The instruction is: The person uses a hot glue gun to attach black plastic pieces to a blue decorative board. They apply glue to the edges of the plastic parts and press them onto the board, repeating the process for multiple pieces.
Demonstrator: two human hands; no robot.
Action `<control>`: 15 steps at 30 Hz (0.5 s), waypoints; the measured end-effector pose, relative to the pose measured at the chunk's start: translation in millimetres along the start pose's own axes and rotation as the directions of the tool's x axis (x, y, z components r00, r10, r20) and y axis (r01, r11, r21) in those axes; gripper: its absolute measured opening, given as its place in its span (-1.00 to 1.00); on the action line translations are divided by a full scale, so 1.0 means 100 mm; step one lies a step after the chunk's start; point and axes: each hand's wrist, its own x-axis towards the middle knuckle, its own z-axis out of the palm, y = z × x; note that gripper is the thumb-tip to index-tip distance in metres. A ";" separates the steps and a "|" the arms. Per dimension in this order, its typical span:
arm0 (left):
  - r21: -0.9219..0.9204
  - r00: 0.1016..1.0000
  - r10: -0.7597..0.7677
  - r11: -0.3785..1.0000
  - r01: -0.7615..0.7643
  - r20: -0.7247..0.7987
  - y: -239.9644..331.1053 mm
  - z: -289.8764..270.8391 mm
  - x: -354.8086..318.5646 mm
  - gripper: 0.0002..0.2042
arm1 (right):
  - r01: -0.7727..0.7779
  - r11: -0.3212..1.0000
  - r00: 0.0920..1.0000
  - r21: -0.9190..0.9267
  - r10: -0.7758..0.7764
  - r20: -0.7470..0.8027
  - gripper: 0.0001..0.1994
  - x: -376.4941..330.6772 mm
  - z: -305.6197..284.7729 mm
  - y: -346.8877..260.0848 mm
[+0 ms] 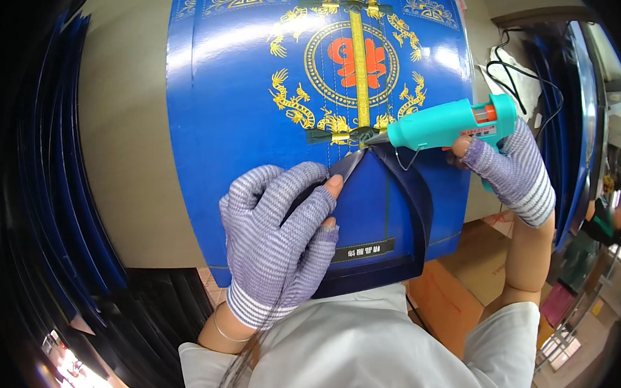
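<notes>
My right hand [516,172], in a striped fingerless glove, is wrapped round a teal glue gun [431,123]. The gun's metal nozzle points left and its tip is at a dark green knot [364,134] on a shiny blue printed sheet [223,141]. Just below that tip, my left hand [274,227] pinches a dark navy strap [421,199] near its pointed end. The strap curves down the right side and across the sheet's near edge; my left hand hides part of it. A gold band [360,64] runs down the sheet's middle to the knot.
The sheet lies on a grey-beige table [118,151]. Stacked blue sheets [69,156] stand at the left, with more at the right. A black cable [513,71] curls over white material at the far right. A cardboard box [451,304] stands below the table's right side.
</notes>
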 end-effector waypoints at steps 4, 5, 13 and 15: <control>-0.014 1.000 0.004 1.000 -0.004 0.009 0.00 -0.01 0.02 -0.57 | -0.025 1.000 1.000 -0.009 0.025 0.009 -0.68 0.01 -0.06 -0.02; -0.024 1.000 0.004 1.000 -0.003 0.013 -0.01 0.00 0.02 -0.57 | -0.022 0.997 1.000 -0.068 0.023 0.021 -0.66 0.02 -0.08 -0.01; -0.030 0.996 -0.054 0.998 0.056 0.064 0.05 -0.05 0.05 -0.62 | -0.025 0.997 0.999 -0.076 0.028 0.040 -0.64 0.03 -0.11 -0.01; -0.048 0.997 -0.051 0.997 0.053 0.052 0.04 -0.03 0.05 -0.62 | -0.051 0.996 0.997 -0.076 0.055 0.049 -0.64 0.03 -0.13 -0.04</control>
